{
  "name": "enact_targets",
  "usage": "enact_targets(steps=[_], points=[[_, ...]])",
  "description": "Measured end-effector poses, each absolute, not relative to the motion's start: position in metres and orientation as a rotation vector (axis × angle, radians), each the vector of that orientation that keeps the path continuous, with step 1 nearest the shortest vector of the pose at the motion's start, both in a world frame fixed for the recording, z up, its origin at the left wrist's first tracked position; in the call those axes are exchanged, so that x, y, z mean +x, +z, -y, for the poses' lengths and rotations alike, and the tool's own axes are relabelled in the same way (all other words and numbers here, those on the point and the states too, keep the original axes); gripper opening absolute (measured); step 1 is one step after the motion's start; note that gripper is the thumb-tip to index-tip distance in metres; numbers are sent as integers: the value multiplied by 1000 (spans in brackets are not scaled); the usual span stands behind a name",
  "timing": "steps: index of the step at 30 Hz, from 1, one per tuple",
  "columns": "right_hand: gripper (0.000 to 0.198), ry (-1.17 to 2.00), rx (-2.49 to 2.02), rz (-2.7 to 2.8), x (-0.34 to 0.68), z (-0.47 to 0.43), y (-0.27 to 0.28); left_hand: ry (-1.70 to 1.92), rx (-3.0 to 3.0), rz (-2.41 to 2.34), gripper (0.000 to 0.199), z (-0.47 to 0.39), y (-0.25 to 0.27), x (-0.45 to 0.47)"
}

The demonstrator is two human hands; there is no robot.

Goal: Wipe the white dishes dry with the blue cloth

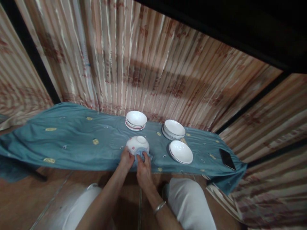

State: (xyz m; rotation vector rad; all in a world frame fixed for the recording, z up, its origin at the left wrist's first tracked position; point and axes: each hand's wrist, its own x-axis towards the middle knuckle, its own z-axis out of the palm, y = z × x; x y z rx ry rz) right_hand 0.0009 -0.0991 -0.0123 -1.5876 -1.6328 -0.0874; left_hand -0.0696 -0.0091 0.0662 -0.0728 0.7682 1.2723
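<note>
A white bowl [134, 143] with small red marks is tilted so that its underside and foot ring face up. My left hand [127, 158] grips its near left rim. In my right hand [144, 167] is a light blue cloth [142, 150], pressed against the outside of the bowl on its near right side. The fingers close over the cloth, which partly hides the bowl's edge. Just behind stands a stack of white bowls [136, 118] with red bands lower down.
To the right are a stack of white dishes [174, 128] with dark rims and nearer white bowls [181, 152], nested. A black phone [227, 159] lies near the right end of the teal tablecloth [79, 140]. Behind hangs a striped curtain [148, 70], and black frame bars flank the table.
</note>
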Motion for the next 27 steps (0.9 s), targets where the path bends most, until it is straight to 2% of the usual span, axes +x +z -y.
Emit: enact_targets(steps=[7, 16, 22, 27], points=[[42, -153, -1619, 1979, 2, 87, 18, 1217, -32, -765, 41, 11, 68, -74], [19, -192, -1513, 2433, 0, 48, 63, 1114, -103, -766, 43, 9, 59, -78], [21, -341, -1493, 2485, -1, 24, 70, 1152, -107, -728, 39, 2, 50, -79], [25, -339, -1558, 2440, 2, 8, 74, 1184, -111, -699, 38, -1, 48, -77]])
